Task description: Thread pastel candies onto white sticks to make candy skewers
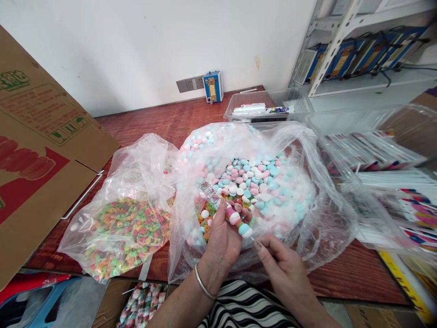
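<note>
My left hand (pixel 221 234) is closed round a candy skewer (pixel 234 215), a row of colored rings and pastel pieces on a thin stick. A printed clear wrapper (pixel 209 191) sticks out past my thumb at its upper end. My right hand (pixel 282 269) pinches the white stick near the skewer's lower end, thumb against fingers. Both hands are over the front of a large clear bag (pixel 327 228) of pink, blue and white candies (pixel 244 175). Orange and green ring candies lie just behind my left hand, partly hidden by it.
Left of the big bag lies a bag of ring candies (pixel 126 232), beside a tall cardboard box (pixel 41 150). A clear plastic tray (pixel 235 107) and a small blue device (pixel 213 86) stand at the back. Printed packs (pixel 416 209) fill the right side. Wrapped skewers (pixel 143 305) sit below the table edge.
</note>
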The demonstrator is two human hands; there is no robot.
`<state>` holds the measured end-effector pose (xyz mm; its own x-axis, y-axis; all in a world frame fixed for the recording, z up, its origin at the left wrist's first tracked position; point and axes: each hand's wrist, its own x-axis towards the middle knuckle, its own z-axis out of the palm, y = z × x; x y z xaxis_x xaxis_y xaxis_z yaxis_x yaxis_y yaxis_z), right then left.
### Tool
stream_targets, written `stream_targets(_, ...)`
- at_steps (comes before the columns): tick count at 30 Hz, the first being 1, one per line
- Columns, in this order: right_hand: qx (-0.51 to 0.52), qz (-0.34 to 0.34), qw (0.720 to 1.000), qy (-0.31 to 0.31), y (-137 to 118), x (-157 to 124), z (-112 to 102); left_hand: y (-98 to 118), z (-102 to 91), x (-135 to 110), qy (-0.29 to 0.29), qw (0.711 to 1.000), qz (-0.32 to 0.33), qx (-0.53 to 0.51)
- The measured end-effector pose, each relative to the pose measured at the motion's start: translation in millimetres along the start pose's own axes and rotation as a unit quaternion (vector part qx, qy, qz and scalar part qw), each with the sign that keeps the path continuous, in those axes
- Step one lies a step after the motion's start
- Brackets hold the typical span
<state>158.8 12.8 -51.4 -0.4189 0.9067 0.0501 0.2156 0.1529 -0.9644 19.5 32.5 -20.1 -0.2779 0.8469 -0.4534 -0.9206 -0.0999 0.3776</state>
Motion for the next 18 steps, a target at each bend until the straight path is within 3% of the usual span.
stream_targets(2,0.176,0.16,0.971,-0.034,-3.4,2.0,0.7,0.5,1.8,-2.5,-0.029,1.0,-0.005,0.008)
stream_targets(4,0.296,0.246,0.921,-0.056,-6.9,3.3,2.8,-1.7,2.1,-5.6,-0.062,0.998,-0.007,0.031)
stream_targets(6,0.359,0.276,0.889,-0.072,-9.4,3.7,5.7,-5.7,0.5,-8.5,-0.085,0.995,-0.015,0.058)
stream_targets(8,0.387,0.27,0.879,-0.065,-9.9,3.8,8.3,-8.3,-2.0,-9.8,-0.092,0.992,-0.025,0.081)
stream_targets(11,0.379,0.238,0.893,-0.036,-6.2,2.9,9.5,-3.2,-3.6,-5.8,-0.085,0.992,-0.026,0.086)
stream_targets(14,0.312,0.202,0.927,-0.036,-2.1,1.1,6.9,12.0,0.1,4.6,-0.071,0.995,0.021,0.067)
stream_targets(16,0.215,0.149,0.965,-0.034,-1.5,0.4,3.9,21.7,4.6,11.5,-0.064,0.995,0.054,0.06)
stream_targets(18,0.067,0.041,0.997,0.003,-1.6,0.7,0.6,27.0,9.5,15.8,-0.058,0.995,0.057,0.053)
